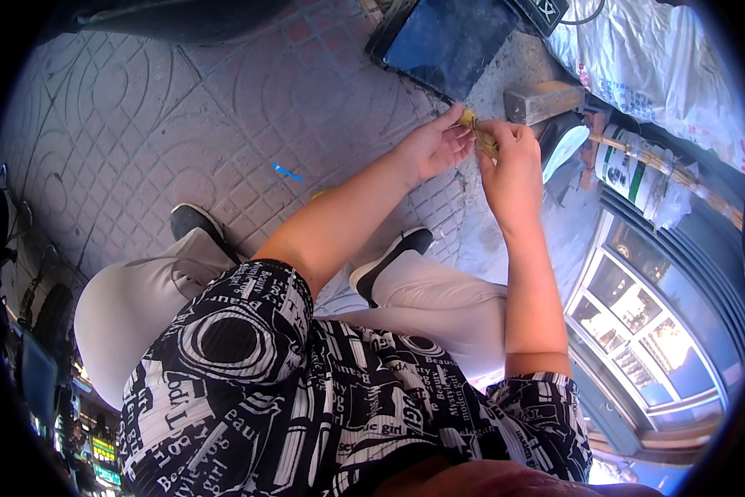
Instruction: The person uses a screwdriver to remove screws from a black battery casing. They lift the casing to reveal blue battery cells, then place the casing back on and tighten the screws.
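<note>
A small yellow-brown, crumpled-looking piece (488, 146) is held up between my two hands, over the paving by the dark panel. It is too small and too covered by fingers to tell its kind. My right hand (513, 174) pinches it from the right, with the fingers bent down over it. My left hand (433, 149) comes from the left with the palm partly turned up. Its thumb presses at the piece's upper end, and the other fingers are loosely curled below.
Beyond my hands lies a dusty dark panel (447, 41), with a grey block (542, 101) to its right. White plastic sheeting (646, 66), a white bucket (626, 170) and a long stick (675, 172) are at the right. A blue strip (287, 172) lies on the patterned paving (215, 124).
</note>
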`<state>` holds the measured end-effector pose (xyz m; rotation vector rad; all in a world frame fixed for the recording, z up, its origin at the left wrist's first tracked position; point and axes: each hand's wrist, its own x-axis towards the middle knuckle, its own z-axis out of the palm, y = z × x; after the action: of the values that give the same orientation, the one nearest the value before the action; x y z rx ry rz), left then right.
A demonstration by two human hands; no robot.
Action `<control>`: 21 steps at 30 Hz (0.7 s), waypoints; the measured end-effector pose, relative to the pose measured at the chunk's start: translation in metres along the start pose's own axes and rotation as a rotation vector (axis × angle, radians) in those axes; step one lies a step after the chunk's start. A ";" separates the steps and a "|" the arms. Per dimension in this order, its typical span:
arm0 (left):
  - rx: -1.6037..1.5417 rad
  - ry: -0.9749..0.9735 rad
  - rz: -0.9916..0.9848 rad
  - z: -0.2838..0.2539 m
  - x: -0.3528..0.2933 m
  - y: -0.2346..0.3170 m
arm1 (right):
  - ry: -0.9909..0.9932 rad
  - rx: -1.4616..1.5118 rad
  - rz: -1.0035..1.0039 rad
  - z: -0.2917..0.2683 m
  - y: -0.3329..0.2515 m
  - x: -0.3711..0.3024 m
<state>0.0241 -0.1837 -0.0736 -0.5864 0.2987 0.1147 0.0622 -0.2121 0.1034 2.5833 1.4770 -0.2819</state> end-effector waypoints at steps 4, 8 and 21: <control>0.112 -0.218 0.022 -0.021 0.012 0.005 | 0.060 0.193 0.117 0.004 -0.001 0.000; 0.129 -0.180 0.117 -0.007 0.001 0.000 | -0.179 0.227 0.444 -0.009 -0.007 0.005; 0.194 -0.148 0.120 -0.011 0.009 0.001 | -0.131 0.312 0.331 -0.004 -0.013 0.000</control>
<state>0.0297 -0.1893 -0.0856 -0.3649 0.1984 0.2405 0.0517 -0.2048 0.1071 2.9248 1.0076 -0.6679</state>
